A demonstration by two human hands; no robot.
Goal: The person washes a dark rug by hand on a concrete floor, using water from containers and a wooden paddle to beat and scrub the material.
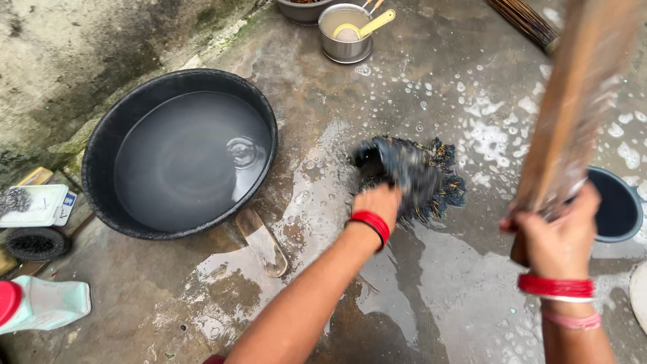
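While my left hand (379, 202) presses a dark wet cloth (421, 175) to the soapy floor (438, 296), my right hand (556, 236) grips a raised wooden bat (573, 101).
I see the left fingers bunched into the cloth, which lies just right of the black water tub (108, 141); my right fist is wrapped tight round the blurred bat's handle. A steel pot (345, 47) with a ladle (367, 25) stands beyond.
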